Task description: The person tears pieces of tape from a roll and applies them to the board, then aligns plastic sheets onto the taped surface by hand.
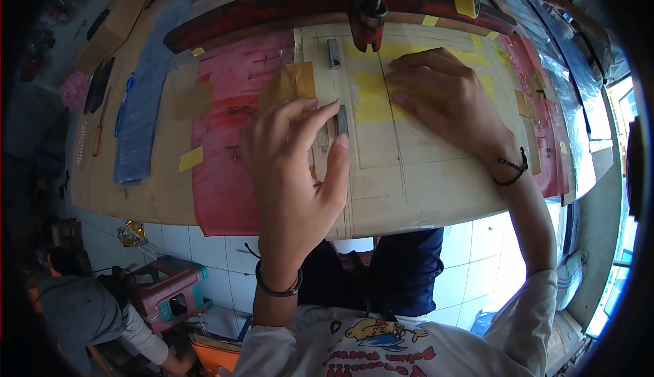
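Note:
My left hand [289,155] is over the middle of the worktable, its index fingertip and thumb at the two ends of a small grey bar [343,120]. The fingers look closed on that bar, which lies along a drawn line. A similar grey bar [333,55] lies farther back on the same line. My right hand [439,91] rests on strips of yellow tape [371,94], fingers stretched and a little bent, thumb apart, with nothing visible in it. Beneath both hands is a beige sheet [375,203] marked with pencil lines.
A red and black machine beam [272,14] with a clamp-like foot [368,33] spans the back. Red sheeting [221,200] and blue plastic [139,138] cover the left side, near a pen [124,104] and a wooden-handled tool [100,128]. Another person [88,322] sits lower left, beside a stool [174,292].

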Demonstrator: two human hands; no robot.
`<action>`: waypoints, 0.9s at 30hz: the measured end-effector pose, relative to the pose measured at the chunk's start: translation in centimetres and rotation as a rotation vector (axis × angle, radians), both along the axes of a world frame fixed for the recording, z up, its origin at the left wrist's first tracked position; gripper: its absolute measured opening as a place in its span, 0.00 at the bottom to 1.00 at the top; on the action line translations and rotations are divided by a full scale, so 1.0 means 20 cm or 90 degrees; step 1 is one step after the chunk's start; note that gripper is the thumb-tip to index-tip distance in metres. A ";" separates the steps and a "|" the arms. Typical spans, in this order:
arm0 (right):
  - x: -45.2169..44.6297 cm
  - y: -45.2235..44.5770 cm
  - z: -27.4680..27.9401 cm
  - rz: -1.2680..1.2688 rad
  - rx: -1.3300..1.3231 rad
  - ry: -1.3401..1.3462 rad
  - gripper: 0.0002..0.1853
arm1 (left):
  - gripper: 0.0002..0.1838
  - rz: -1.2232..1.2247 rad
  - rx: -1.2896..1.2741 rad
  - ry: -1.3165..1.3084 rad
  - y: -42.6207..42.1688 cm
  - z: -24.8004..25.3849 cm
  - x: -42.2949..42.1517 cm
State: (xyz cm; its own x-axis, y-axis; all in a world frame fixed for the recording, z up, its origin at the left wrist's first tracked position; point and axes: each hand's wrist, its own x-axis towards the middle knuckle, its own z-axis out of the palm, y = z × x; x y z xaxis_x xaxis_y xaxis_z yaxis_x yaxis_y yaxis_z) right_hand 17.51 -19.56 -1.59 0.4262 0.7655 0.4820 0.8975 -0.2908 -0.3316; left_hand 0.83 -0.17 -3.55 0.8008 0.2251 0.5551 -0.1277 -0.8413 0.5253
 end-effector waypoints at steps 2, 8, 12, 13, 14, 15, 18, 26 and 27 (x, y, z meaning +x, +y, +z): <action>0.02 -0.01 -0.02 0.014 0.004 0.011 0.14 | 0.18 0.003 0.011 0.026 0.00 0.01 0.00; 0.01 -0.01 0.00 0.021 -0.007 0.001 0.19 | 0.19 0.010 0.043 0.075 0.00 0.02 0.00; 0.01 -0.01 0.00 0.027 -0.001 0.013 0.19 | 0.20 0.010 0.048 0.082 0.00 0.03 0.00; 0.02 -0.01 0.00 0.030 -0.001 0.015 0.19 | 0.20 0.009 0.048 0.083 0.00 0.03 0.00; 0.02 -0.01 0.00 0.033 -0.001 0.017 0.19 | 0.20 0.010 0.049 0.084 0.00 0.02 0.00; 0.02 -0.01 0.00 0.033 -0.002 0.019 0.20 | 0.20 0.010 0.050 0.085 0.00 0.02 -0.01; 0.01 -0.01 0.00 0.030 -0.004 0.022 0.20 | 0.19 0.015 0.068 0.090 -0.01 0.03 0.00; 0.01 -0.01 0.01 0.045 -0.005 0.014 0.19 | 0.17 0.023 0.113 0.117 -0.03 0.05 0.00; 0.01 -0.01 0.01 0.043 -0.010 0.014 0.19 | 0.17 0.024 0.114 0.117 -0.03 0.05 0.00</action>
